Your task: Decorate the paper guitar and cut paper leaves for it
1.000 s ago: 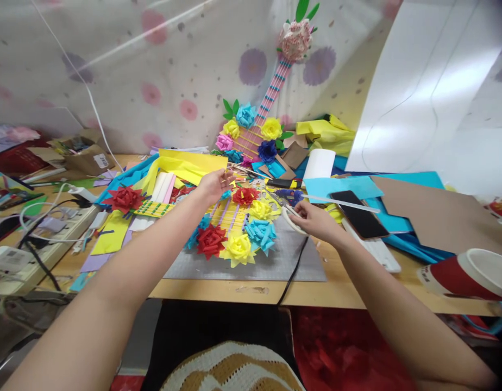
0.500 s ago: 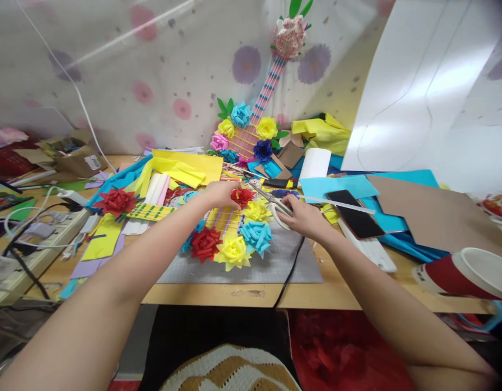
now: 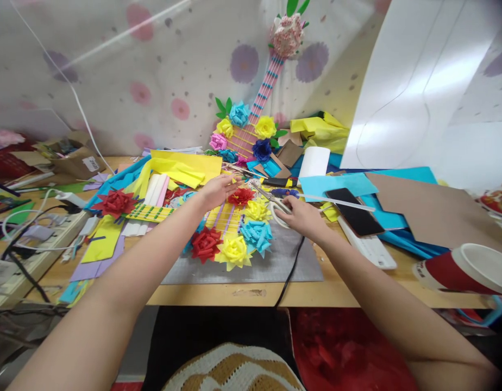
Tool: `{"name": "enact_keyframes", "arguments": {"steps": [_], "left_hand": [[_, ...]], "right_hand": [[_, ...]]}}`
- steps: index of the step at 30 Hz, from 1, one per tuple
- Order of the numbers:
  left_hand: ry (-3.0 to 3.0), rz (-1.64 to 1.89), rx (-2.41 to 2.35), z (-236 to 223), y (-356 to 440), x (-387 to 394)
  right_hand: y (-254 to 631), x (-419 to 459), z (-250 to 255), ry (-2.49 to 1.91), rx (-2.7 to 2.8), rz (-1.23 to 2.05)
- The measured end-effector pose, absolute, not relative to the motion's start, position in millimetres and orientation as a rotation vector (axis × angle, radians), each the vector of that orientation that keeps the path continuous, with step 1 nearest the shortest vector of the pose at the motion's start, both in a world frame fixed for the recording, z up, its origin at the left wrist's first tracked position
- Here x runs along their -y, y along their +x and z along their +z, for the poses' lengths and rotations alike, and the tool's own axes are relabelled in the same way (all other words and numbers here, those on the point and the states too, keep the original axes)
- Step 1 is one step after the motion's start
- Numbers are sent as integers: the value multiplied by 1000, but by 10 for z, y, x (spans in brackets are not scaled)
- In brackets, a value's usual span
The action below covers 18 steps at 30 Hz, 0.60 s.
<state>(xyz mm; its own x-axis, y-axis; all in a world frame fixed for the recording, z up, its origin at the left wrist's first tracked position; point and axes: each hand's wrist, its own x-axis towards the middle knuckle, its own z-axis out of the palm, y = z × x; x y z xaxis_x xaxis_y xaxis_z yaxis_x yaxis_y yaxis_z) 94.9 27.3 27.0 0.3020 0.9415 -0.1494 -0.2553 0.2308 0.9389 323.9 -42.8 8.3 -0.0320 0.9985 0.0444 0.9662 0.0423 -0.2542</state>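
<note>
My right hand [image 3: 300,214] grips a pair of scissors [image 3: 281,212] by its white handles. The blades point up and left, close to a small red paper flower [image 3: 240,196]. Just left of that flower, my left hand [image 3: 219,191] is raised with fingers stretched out. A tiny yellow bit shows by its fingertips; whether it is held I cannot tell. Beneath the hands lies a paper guitar with a yellow neck [image 3: 151,212]. Around its body sit a red flower [image 3: 206,244], a yellow flower [image 3: 234,251] and a blue flower [image 3: 257,235]. My left forearm hides part of it.
A second flowered guitar [image 3: 265,98] leans on the back curtain. To the right are a black phone [image 3: 354,212], brown cardboard [image 3: 446,212] and a red-and-white cup [image 3: 466,271]. A power strip [image 3: 43,252] with cables lies left. A grey mat [image 3: 300,266] covers the table front.
My left hand has lifted off the small red flower, moving slightly up and left, and its fingers have straightened. My right hand with the scissors has hardly moved.
</note>
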Motion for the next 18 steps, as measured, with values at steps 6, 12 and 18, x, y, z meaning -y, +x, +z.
{"name": "enact_keyframes", "arguments": {"steps": [6, 12, 18], "left_hand": [[836, 947, -947, 413, 934, -241], [1724, 827, -1376, 516, 661, -236], [2384, -26, -1584, 633, 408, -170]], "right_hand": [[3230, 454, 116, -2023, 2098, 243], [3264, 462, 139, -1969, 2146, 203], [3287, 480, 200, -1751, 2413, 21]]}}
